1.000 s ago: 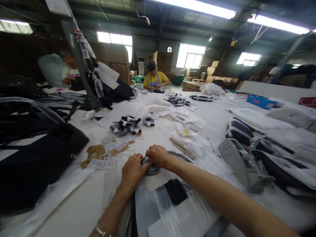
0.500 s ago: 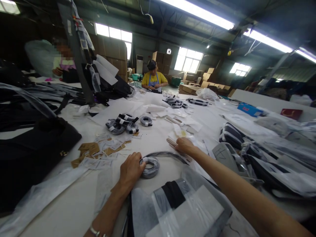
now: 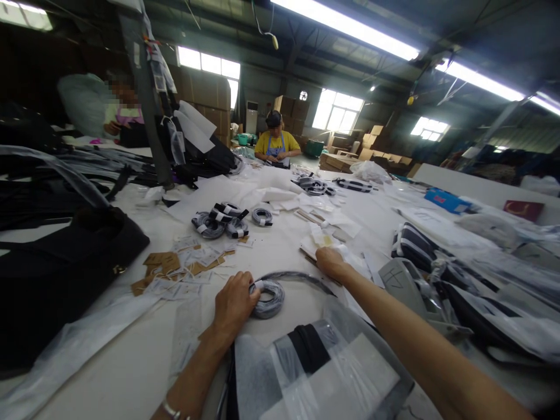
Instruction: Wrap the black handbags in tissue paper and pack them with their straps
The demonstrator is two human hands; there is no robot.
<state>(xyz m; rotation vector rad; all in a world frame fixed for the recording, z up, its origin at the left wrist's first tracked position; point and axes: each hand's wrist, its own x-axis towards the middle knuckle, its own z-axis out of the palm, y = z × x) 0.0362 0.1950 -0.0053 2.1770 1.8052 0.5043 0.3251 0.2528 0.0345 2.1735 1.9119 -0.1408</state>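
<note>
My left hand (image 3: 235, 300) is closed on the edge of a coiled strap (image 3: 272, 308) in clear wrapping. A white band shows on the coil near my thumb. One length of the strap arcs from the coil to the right. Farther out, my right hand (image 3: 331, 262) is curled down at flat card strips and white paper (image 3: 356, 256); its fingertips are hidden. Directly in front of me lies a black bag in clear plastic (image 3: 301, 367), with the coil just beyond it.
Several banded coils (image 3: 210, 224) lie ahead, with brown tags (image 3: 161, 265) nearer. A black bag (image 3: 65, 274) stands left. To the right are a grey device (image 3: 400, 286) and plastic-wrapped straps (image 3: 413, 245). Two people, including one in a yellow shirt (image 3: 265, 143), sit across the table.
The whole view has shifted slightly. My right hand has moved a little at the card strips and paper. My left hand stays on the coil.
</note>
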